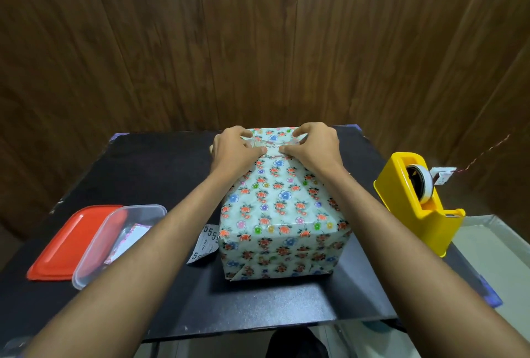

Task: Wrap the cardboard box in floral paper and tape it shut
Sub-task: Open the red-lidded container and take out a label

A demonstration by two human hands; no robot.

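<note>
I see the floral-wrapped box (282, 208) mid-table, 2 hands at its far edge: left hand (233, 151) and right hand (311, 148) with curled fingers pinching a "Best Wishes" tag (272, 145) (partly hidden). I'd press thumbs outward evenly, smoothing it flat.
</note>
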